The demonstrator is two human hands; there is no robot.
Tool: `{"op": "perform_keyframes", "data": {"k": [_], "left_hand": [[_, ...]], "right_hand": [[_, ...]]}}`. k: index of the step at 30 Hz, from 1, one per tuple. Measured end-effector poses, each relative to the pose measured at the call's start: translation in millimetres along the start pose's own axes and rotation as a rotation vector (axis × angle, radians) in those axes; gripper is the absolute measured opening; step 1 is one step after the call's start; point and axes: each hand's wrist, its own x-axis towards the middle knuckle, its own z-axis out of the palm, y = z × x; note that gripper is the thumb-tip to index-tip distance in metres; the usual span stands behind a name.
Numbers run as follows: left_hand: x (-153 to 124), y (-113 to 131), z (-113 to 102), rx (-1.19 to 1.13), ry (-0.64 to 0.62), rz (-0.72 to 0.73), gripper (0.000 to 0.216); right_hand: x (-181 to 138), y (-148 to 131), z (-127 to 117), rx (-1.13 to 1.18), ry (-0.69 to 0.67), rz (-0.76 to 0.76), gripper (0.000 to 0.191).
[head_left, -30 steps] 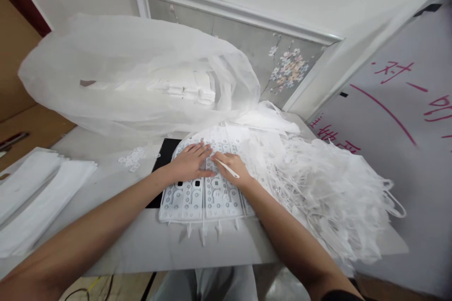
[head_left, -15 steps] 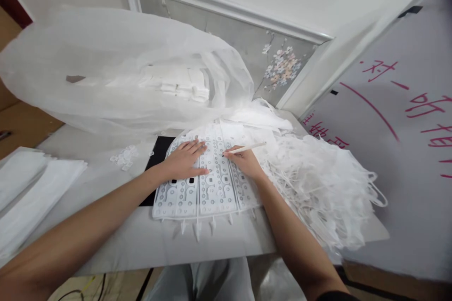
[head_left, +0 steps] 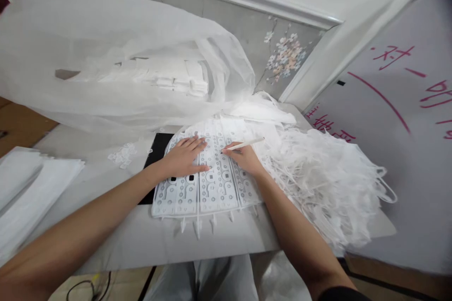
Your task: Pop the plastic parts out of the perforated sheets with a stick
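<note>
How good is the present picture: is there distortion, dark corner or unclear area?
Head view: the left forearm looks stretched toward the lower left, perhaps by a wide lens; head view: the top right corner is dark; head view: the white pile has little contrast, strands merging; head view: soft shadows lie by the patterned panel.

Vs 1 s ago: right hand (head_left: pixel 247 159) moved off rightward. Was right beside the left hand's (head_left: pixel 181 157) fingertips, now clear of them, with a strip of dotted white sheet (head_left: pixel 213 193) uncovered between the two. Slim white tool (head_left: pixel 249 142) in right fingers swung round: far end lay back over the hand toward the wrist, now sticks out past its far side, dark tip toward left hand. Both changes already visible 0.5 s ago.
</note>
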Motion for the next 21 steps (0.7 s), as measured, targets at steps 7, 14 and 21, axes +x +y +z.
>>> {"op": "perform_keyframes", "data": {"k": [7,14,21], "left_hand": [[0,2,-1,0.019,-0.008,-0.014,0.097],[2,1,1,0.028,0.009,-0.016,0.098],[2,0,0,0.030,0.007,-0.003,0.100]], "right_hand": [[-1,-3,0,-0.118,-0.036,-0.072,0.018],[-3,-12,9,-0.627,-0.048,-0.334,0.026],[0,-4,18,-0.706,0.080,-0.240,0.029]]}}
